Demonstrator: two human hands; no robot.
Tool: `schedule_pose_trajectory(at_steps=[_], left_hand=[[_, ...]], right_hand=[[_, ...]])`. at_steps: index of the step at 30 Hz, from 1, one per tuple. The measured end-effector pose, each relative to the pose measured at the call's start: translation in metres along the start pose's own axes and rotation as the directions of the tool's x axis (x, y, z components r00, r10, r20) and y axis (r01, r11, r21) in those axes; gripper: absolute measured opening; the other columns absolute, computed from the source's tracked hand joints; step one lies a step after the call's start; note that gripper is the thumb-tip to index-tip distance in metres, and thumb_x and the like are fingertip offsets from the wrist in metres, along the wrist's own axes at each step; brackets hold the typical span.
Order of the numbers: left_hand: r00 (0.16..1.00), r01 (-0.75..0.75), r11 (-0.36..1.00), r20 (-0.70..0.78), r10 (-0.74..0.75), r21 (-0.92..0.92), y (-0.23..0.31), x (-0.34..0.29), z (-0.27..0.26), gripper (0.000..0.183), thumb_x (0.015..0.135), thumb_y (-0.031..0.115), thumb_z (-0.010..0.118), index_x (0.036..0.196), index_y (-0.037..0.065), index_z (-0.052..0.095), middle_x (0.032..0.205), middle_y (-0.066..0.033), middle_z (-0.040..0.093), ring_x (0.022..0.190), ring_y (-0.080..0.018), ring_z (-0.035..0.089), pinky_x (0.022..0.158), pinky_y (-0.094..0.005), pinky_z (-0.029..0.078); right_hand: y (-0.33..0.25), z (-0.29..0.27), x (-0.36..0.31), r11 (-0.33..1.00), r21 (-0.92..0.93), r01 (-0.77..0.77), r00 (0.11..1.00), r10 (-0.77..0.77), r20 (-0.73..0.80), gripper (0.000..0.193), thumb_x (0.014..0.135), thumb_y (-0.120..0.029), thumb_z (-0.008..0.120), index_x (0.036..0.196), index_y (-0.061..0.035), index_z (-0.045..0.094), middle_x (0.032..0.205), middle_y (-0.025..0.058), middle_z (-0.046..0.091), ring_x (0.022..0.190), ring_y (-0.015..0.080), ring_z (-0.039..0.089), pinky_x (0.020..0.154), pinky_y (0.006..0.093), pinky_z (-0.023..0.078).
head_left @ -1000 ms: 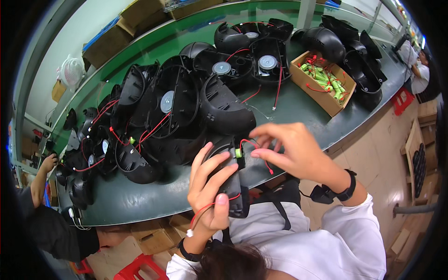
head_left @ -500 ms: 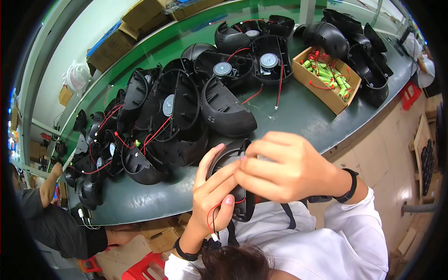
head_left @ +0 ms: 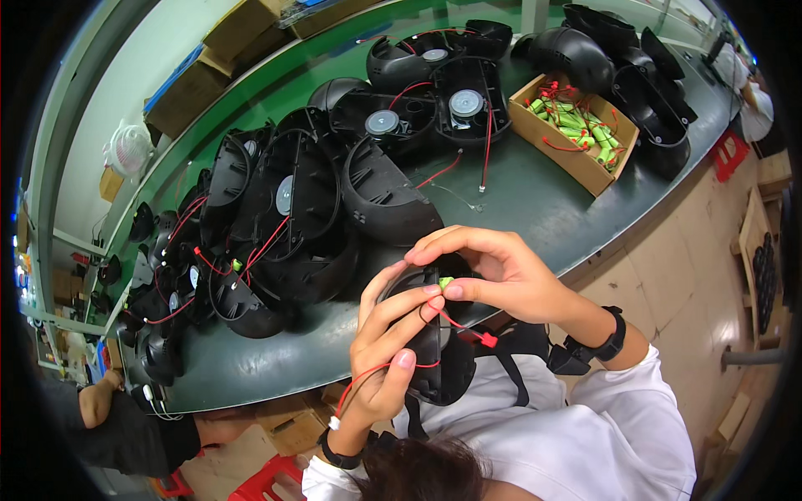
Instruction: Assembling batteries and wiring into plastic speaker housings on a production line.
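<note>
A black plastic speaker housing (head_left: 455, 376) is held in front of my chest, its inside partly covered by my fingers. My left hand (head_left: 383, 342) grips it from the left, fingers laid across the top. One end of a green battery (head_left: 446, 284) shows inside the shell, between my left fingertips and my right thumb. My right hand (head_left: 510, 271) is closed there, thumb pressed at the battery and fingers curled over the shell's far rim. A red battery connector (head_left: 489, 340) hangs on its wires below. Another red wire ends in a white plug (head_left: 335, 423) by my left wrist.
Black half-housings (head_left: 393, 196) with speakers and red leads crowd the table's left and back. A cardboard box (head_left: 568, 159) of green batteries stands to the right, more black shells (head_left: 660, 104) beyond it. At far left sits another person (head_left: 96, 426). Red stools (head_left: 263, 483) stand below.
My right hand has opened its fingers wider and moved over the shell's far rim. The green battery and its red connector now show. The white plug has swung left.
</note>
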State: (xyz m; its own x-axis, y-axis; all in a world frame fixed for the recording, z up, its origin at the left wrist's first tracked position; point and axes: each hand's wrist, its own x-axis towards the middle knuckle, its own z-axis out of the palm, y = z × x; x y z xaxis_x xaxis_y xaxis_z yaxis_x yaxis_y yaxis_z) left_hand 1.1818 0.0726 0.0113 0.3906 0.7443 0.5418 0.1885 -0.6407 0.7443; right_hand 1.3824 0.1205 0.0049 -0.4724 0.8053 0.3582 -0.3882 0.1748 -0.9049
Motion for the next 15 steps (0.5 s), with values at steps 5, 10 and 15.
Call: schedule_pose_trajectory(at_steps=[5, 10, 15], left_hand=[[0.995, 0.036, 0.996, -0.090, -0.044, -0.081, -0.002, -0.005, 0.005, 0.046, 0.090, 0.027, 0.041, 0.114, -0.001, 0.068, 0.122, -0.0181, 0.061, 0.126, -0.0443, 0.043, 0.108, -0.0542, 0.029], [0.995, 0.034, 0.997, -0.086, -0.040, -0.074, -0.002, -0.002, 0.006, 0.047, 0.090, 0.028, 0.040, 0.114, -0.001, 0.068, 0.121, -0.0181, 0.062, 0.125, -0.0446, 0.044, 0.107, -0.0543, 0.030], [0.991, 0.063, 0.992, -0.115, -0.075, -0.109, -0.002, -0.005, 0.009, 0.048, 0.090, 0.028, 0.041, 0.116, -0.004, 0.066, 0.118, -0.0190, 0.062, 0.124, -0.0450, 0.046, 0.105, -0.0532, 0.034]], right_hand=[[0.003, 0.005, -0.003, 0.976, 0.178, -0.123, 0.991, 0.130, -0.027, 0.037, 0.083, -0.004, 0.070, 0.119, -0.0015, 0.060, 0.124, 0.0117, 0.058, 0.125, 0.0226, 0.048, 0.108, 0.0383, 0.033], [0.004, 0.013, -0.005, 0.999, -0.010, -0.052, 0.987, 0.050, -0.153, 0.036, 0.083, -0.003, 0.067, 0.118, 0.0001, 0.060, 0.120, 0.0081, 0.061, 0.118, 0.0186, 0.054, 0.105, 0.0339, 0.038], [0.009, 0.014, -0.006, 0.999, -0.036, 0.002, 0.987, -0.008, -0.158, 0.033, 0.083, -0.001, 0.066, 0.116, 0.0011, 0.061, 0.119, 0.0090, 0.062, 0.117, 0.0189, 0.054, 0.105, 0.0337, 0.038]])
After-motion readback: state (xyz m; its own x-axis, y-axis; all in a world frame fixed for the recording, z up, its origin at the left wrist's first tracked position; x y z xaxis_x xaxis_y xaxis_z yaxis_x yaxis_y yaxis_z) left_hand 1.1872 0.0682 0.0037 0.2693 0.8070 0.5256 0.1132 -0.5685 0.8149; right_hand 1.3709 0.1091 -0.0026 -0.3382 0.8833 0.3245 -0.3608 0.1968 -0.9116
